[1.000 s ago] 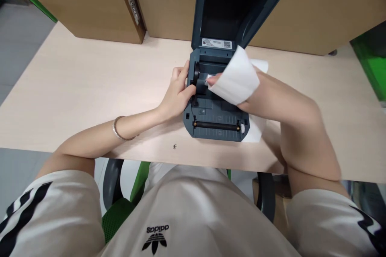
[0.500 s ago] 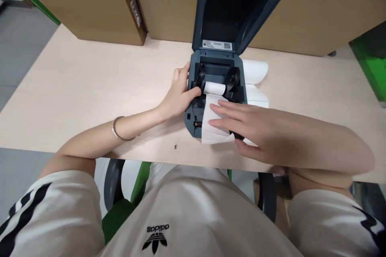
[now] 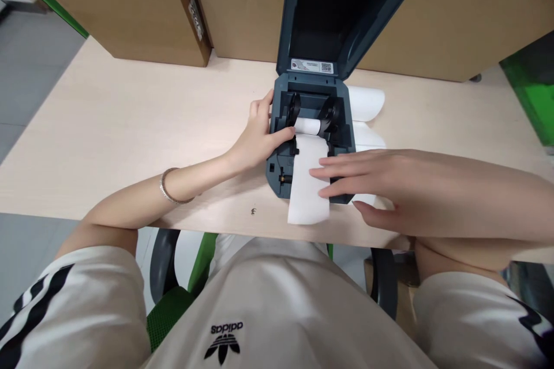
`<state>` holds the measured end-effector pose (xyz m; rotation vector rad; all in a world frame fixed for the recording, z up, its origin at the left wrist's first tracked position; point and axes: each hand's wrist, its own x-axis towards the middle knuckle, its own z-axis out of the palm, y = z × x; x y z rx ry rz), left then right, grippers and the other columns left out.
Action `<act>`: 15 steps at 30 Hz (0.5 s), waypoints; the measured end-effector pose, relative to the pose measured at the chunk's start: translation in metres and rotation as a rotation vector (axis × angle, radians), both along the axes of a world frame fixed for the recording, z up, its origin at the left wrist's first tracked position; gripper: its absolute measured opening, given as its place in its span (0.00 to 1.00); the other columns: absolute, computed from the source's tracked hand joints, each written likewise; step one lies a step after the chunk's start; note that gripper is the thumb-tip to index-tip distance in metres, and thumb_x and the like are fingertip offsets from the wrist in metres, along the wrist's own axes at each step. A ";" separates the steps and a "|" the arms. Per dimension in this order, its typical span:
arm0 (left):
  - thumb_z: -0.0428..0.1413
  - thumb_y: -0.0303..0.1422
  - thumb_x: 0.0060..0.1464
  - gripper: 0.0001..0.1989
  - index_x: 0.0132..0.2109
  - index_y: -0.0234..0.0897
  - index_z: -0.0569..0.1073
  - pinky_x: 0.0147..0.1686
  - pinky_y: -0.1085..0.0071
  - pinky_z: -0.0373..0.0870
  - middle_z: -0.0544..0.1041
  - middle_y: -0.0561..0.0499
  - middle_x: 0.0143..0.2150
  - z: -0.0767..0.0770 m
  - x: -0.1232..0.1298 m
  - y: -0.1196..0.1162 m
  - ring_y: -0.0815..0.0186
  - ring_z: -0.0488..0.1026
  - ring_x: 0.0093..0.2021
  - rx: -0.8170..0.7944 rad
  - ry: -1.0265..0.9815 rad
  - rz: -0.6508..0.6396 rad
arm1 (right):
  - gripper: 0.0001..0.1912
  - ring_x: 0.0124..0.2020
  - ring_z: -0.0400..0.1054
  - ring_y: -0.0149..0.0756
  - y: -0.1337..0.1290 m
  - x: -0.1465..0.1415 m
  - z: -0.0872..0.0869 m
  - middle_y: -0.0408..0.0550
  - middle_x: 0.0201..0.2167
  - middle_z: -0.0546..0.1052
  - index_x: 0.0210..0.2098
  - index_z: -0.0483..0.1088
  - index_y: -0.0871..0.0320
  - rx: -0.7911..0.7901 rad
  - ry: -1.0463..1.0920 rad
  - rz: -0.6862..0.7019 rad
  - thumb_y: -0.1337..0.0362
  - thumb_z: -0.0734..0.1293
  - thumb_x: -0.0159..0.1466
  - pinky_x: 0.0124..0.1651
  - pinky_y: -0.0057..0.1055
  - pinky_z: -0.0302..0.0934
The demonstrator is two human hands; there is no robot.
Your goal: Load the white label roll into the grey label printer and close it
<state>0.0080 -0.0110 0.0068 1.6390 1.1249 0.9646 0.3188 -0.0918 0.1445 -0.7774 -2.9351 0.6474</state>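
A dark blue-grey label printer (image 3: 272, 181) stands on the table with its lid (image 3: 283, 23) raised. Inside it a small white paper roll (image 3: 307, 125) sits between two black round holders (image 3: 331, 110). From the roll a white paper strip (image 3: 308, 207) runs toward me and hangs over the printer's front edge. My left hand (image 3: 259, 132) grips the printer's left side, fingers outside, its thumb reaching in against the left holder. My right hand (image 3: 359, 179) lies with outstretched fingertips on the strip's right part, its thumb apart and holding nothing.
White paper (image 3: 367, 102) curls out on the table to the printer's right. Cardboard boxes (image 3: 130, 17) stand along the back, behind the lid. A tiny dark bit (image 3: 253, 211) lies near the front edge of the pale table (image 3: 108, 121).
The paper strip now lies flatter and straighter, reaching farther over the front edge. My right hand has shifted slightly right. The left holder and my left thumb have moved inward toward the roll.
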 end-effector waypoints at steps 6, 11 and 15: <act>0.72 0.52 0.63 0.53 0.86 0.57 0.58 0.83 0.41 0.71 0.69 0.44 0.73 -0.004 -0.001 0.001 0.42 0.71 0.76 0.018 -0.002 0.002 | 0.17 0.51 0.89 0.47 0.040 0.018 0.036 0.42 0.52 0.91 0.51 0.92 0.42 -0.088 0.059 -0.140 0.50 0.69 0.79 0.53 0.46 0.87; 0.65 0.63 0.68 0.50 0.87 0.56 0.59 0.88 0.43 0.64 0.70 0.42 0.72 -0.003 0.001 -0.002 0.44 0.66 0.80 -0.010 -0.039 0.001 | 0.39 0.86 0.66 0.41 0.116 0.023 0.002 0.53 0.85 0.70 0.77 0.74 0.54 0.150 0.610 -0.841 0.56 0.69 0.67 0.87 0.41 0.61; 0.52 0.68 0.75 0.41 0.83 0.56 0.69 0.87 0.41 0.66 0.75 0.42 0.76 -0.004 0.005 0.000 0.43 0.65 0.82 0.076 -0.044 0.047 | 0.58 0.96 0.35 0.30 0.161 0.017 -0.033 0.48 0.95 0.36 0.93 0.25 0.60 -0.157 0.544 -0.806 0.47 0.54 0.72 0.94 0.43 0.44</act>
